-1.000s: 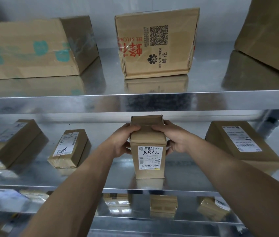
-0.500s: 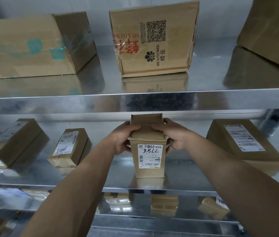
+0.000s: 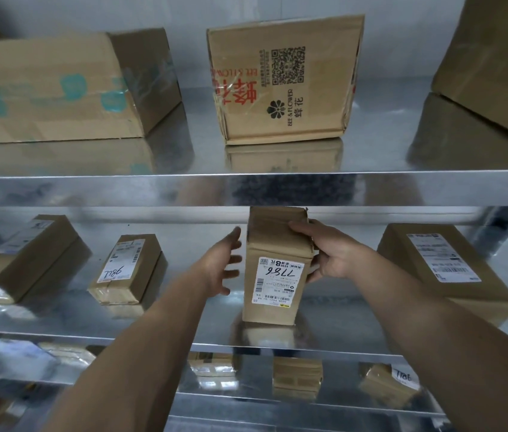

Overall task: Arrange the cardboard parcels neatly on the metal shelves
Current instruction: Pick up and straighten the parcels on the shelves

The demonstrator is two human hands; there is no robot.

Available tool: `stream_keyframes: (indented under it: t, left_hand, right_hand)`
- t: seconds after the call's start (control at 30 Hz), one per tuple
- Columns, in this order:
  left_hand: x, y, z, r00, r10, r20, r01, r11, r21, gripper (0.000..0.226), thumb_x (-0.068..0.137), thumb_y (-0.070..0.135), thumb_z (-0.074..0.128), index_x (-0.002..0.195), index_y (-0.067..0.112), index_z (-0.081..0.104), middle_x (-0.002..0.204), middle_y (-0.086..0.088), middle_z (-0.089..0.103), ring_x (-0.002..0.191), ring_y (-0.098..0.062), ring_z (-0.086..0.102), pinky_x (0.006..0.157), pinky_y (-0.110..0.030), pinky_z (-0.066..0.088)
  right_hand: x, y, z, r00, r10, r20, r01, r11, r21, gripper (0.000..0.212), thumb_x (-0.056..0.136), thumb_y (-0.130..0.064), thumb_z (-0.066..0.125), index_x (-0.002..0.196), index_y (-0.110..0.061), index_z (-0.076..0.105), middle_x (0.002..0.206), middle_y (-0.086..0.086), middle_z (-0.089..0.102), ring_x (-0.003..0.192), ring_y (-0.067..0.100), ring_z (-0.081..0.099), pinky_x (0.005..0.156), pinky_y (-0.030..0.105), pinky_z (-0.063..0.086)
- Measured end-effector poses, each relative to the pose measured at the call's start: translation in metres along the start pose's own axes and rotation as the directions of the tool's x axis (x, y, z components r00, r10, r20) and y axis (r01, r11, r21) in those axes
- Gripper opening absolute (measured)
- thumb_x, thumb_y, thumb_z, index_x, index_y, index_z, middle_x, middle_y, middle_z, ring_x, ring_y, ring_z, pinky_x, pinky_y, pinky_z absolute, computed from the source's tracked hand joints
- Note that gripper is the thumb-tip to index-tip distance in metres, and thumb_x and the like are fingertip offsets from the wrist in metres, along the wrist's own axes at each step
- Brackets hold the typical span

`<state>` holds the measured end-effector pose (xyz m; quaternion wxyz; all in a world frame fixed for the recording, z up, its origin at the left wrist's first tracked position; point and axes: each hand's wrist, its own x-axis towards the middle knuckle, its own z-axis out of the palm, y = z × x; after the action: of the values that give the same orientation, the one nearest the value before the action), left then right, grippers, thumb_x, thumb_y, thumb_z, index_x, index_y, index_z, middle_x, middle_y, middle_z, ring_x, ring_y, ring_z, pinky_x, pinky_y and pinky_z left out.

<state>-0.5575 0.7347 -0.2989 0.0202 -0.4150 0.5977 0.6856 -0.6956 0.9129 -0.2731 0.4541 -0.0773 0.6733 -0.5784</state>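
Cardboard parcel [image 3: 276, 244] marked 7786 stands upright on the middle metal shelf [image 3: 184, 322], near the front edge. The right hand [image 3: 330, 257] holds its right side, with thumb and fingers curled round it. The left hand [image 3: 218, 266] is just beside its left side, fingers spread wide, holding nothing.

the big box [image 3: 495, 67] on the top shelf is cut off by the top and right edges. the long box [image 3: 43, 88] with teal blotches runs off the left edge. the right hand [image 3: 333, 257] grips the upright parcel [image 3: 277, 241], with part of its fingers hidden behind the parcel's side. the fine print on the parcel's label [image 3: 279, 282] is too small to read. on the lowest shelf the small parcels [image 3: 297, 380] are blurred. the right forearm [image 3: 464, 353] hides part of one with a handwritten label [image 3: 383, 389].
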Motion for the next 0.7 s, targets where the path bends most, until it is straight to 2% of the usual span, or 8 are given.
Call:
stream_keyframes:
  t: [0.07,0.2,0.33,0.43,0.5,0.57,0.63,0.7]
  left_hand:
    - [0.005,-0.015,0.001,0.995,-0.053,-0.086,0.055,0.998,0.025,0.070,0.097,0.069,0.042,0.148,0.021,0.047,0.149,-0.008,0.050,0.135,-0.034,0.046,0.112,-0.056,0.033]
    - [0.006,-0.036,0.003,0.983,-0.132,-0.131,0.117,0.986,-0.116,0.056,0.102,0.055,0.049,0.134,0.009,0.050,0.130,-0.016,0.056,0.112,-0.030,0.056,0.082,-0.040,0.048]
    - [0.006,-0.041,-0.005,0.978,-0.157,-0.138,0.140,0.982,-0.128,0.053,0.102,0.053,0.049,0.120,0.003,0.056,0.106,-0.013,0.060,0.091,-0.026,0.058,0.067,-0.034,0.048]
    - [0.003,-0.035,-0.008,0.977,-0.114,-0.178,0.092,0.988,-0.125,0.041,0.104,0.045,0.050,0.107,0.005,0.060,0.095,-0.010,0.059,0.081,-0.022,0.055,0.065,-0.033,0.046]
    - [0.000,-0.030,-0.010,0.977,-0.082,-0.196,0.053,0.987,-0.152,0.030,0.104,0.037,0.051,0.102,0.008,0.058,0.091,-0.008,0.058,0.079,-0.022,0.055,0.070,-0.035,0.049]
    - [0.001,-0.028,-0.016,0.976,-0.054,-0.209,0.017,0.984,-0.176,0.023,0.102,0.033,0.056,0.105,0.010,0.057,0.091,-0.007,0.057,0.079,-0.022,0.055,0.082,-0.040,0.053]
    - [0.000,-0.025,-0.021,0.978,-0.009,-0.209,-0.029,0.983,-0.181,0.018,0.100,0.029,0.059,0.105,0.012,0.059,0.092,-0.008,0.061,0.079,-0.023,0.058,0.083,-0.040,0.053]
    - [0.003,-0.022,-0.027,0.978,0.042,-0.206,-0.076,0.984,-0.163,0.021,0.100,0.028,0.060,0.113,0.011,0.062,0.096,-0.009,0.066,0.082,-0.024,0.062,0.076,-0.037,0.054]
  right_hand:
    - [0.000,0.005,-0.006,1.000,-0.013,0.027,0.009,0.994,0.111,0.026,0.098,-0.039,0.065,0.121,-0.029,0.058,0.126,0.016,0.065,0.100,0.042,0.069,0.081,0.067,0.055]
    - [0.000,0.023,-0.015,0.994,-0.091,0.059,0.074,0.966,0.249,0.032,0.099,-0.036,0.063,0.131,-0.036,0.058,0.124,0.010,0.070,0.104,0.036,0.069,0.087,0.066,0.054]
    - [-0.001,0.036,-0.022,0.989,-0.132,0.070,0.103,0.940,0.327,0.032,0.100,-0.034,0.060,0.132,-0.034,0.061,0.112,0.007,0.076,0.097,0.031,0.073,0.080,0.059,0.057]
    - [0.002,0.043,-0.025,0.988,-0.156,0.005,0.143,0.922,0.360,0.036,0.102,-0.030,0.057,0.138,-0.032,0.055,0.119,0.008,0.074,0.099,0.032,0.073,0.078,0.057,0.058]
    - [0.002,0.044,-0.023,0.978,-0.184,-0.102,0.208,0.921,0.331,0.039,0.104,-0.025,0.057,0.139,-0.036,0.047,0.122,0.009,0.071,0.096,0.031,0.072,0.067,0.048,0.060]
    - [0.002,0.044,-0.022,0.950,-0.236,-0.206,0.285,0.924,0.254,0.036,0.105,-0.020,0.057,0.136,-0.032,0.045,0.119,0.013,0.068,0.090,0.030,0.071,0.058,0.039,0.059]
    - [0.004,0.045,-0.023,0.923,-0.285,-0.259,0.328,0.934,0.141,0.026,0.106,-0.016,0.056,0.131,-0.023,0.051,0.118,0.018,0.067,0.090,0.031,0.070,0.061,0.039,0.059]
    - [0.006,0.046,-0.025,0.911,-0.303,-0.280,0.312,0.950,-0.011,0.017,0.105,-0.014,0.054,0.120,-0.018,0.061,0.118,0.017,0.069,0.095,0.030,0.070,0.079,0.046,0.061]
